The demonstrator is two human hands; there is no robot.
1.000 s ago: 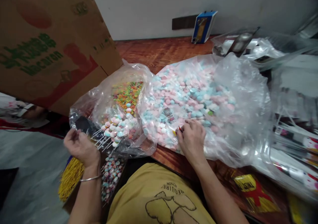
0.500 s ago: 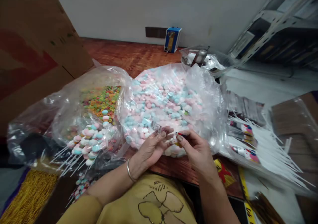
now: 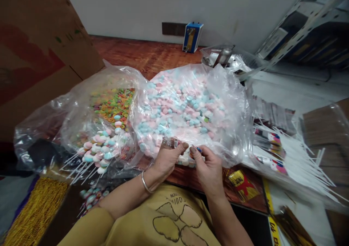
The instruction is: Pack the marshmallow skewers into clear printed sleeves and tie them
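Observation:
A small printed clear plastic bag [image 3: 167, 142] is pinched in my left hand [image 3: 167, 160], its printed end sticking out past the fingers. My right hand [image 3: 209, 167] is closed close beside it, thumb against fingers, on a coloured edge of what looks like the same bag. The middle of the bag is partly hidden by the fingers. Just beyond both hands lies a large clear bag of pink, blue and white marshmallows [image 3: 180, 111]. To the left, marshmallow sticks [image 3: 99, 149] rest in a heap on plastic, beside a bag of coloured cereal rings [image 3: 114, 102].
On the right are white sticks [image 3: 305, 162] and stacked printed bags [image 3: 271, 164]. A gold packet of twist ties [image 3: 242, 184] lies near the table's front edge. A blue box [image 3: 192, 38] stands by the wall, and a large cardboard box [image 3: 40, 49] at left.
Both hands have turned slightly, and the bag's printed end now shows beyond my left thumb. The right fingers have shifted along its edge. The head view has tilted a little.

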